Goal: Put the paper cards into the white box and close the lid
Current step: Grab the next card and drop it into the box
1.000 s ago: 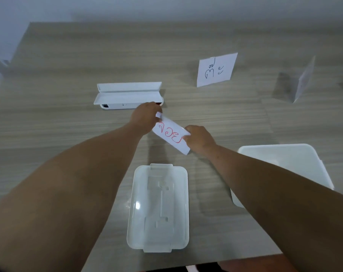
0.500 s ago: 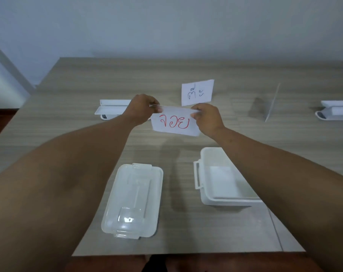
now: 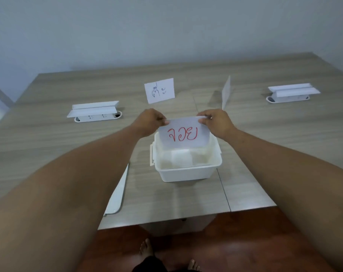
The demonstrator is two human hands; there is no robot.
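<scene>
A white paper card with red writing (image 3: 183,134) hangs upright over the open white box (image 3: 186,172), its lower edge just inside the box's far side. My left hand (image 3: 150,121) pinches its top left corner and my right hand (image 3: 217,122) its top right corner. The box's clear lid (image 3: 117,193) lies on the table to the left, mostly hidden behind my left forearm. Beyond my hands a second card with blue writing (image 3: 160,90) stands upright, and a third card (image 3: 226,92) stands edge-on to its right.
Two white flip-up socket units sit in the wooden table (image 3: 265,154), one at the left (image 3: 95,111) and one at the far right (image 3: 292,93). The table's near edge runs just below the box. My bare feet (image 3: 147,248) show on the red-brown floor.
Both hands have carried the red-lettered card from tilted low above the table to upright and over the box. The camera has tilted up and shifted, so the box now sits centred.
</scene>
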